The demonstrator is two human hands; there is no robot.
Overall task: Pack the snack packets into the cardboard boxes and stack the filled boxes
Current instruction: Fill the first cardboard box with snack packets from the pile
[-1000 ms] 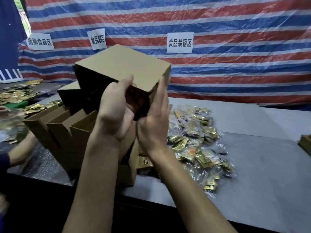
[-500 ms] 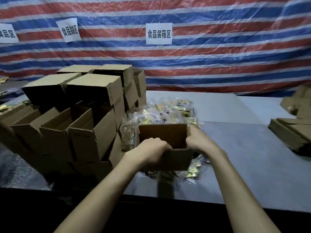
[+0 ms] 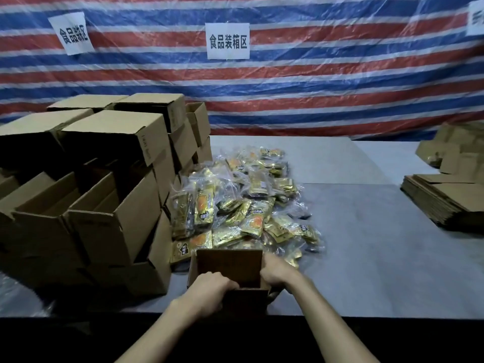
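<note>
As left hand [image 3: 209, 292] and right hand [image 3: 277, 271] grip box [image 3: 229, 265], packets [image 3: 248, 200] beyond

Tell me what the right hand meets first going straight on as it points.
The right hand grips the open box; beyond that, probably the snack packet pile just behind it, depth unclear.

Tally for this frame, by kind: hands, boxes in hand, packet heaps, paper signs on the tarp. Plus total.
hands: 2, left hand and right hand
boxes in hand: 1, the open box
packet heap: 1
paper signs: 3, the rightmost cut off by the frame edge
total: 7
</note>
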